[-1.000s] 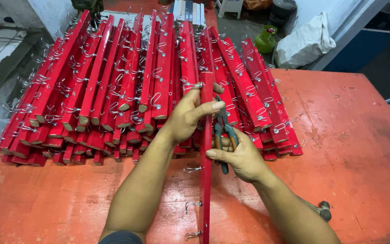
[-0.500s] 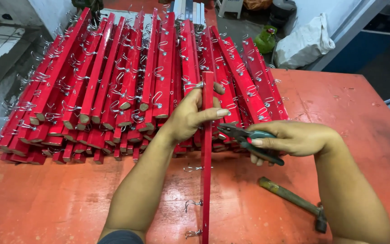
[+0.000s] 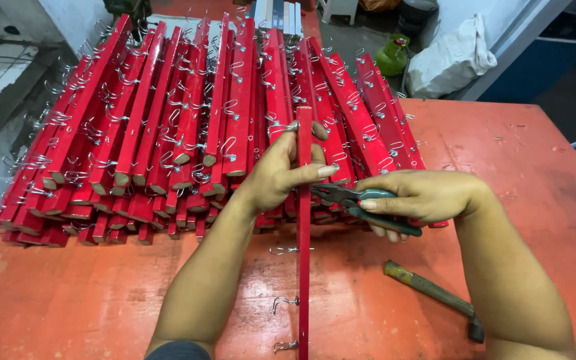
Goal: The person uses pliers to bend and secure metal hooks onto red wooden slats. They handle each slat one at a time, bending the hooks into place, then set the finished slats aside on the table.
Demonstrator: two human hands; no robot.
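A single red slat (image 3: 303,220) is held on edge by the left hand (image 3: 281,175), fingers clenched near its far end; it runs from the stack toward the camera. Pliers (image 3: 361,202) are gripped in the right hand (image 3: 428,197), jaws brought against the slat just right of it. The step appears to be working a wire hook (image 3: 285,303) on the slat; next, a steady squeeze at the slat is probably called for. Behind the slat, a stack of hooked red slats (image 3: 168,133). Right of the slat, a hammer (image 3: 435,293) lies on the worn red tabletop (image 3: 515,153). Beyond, concrete floor, a white sack (image 3: 451,60), a green bottle (image 3: 393,57).
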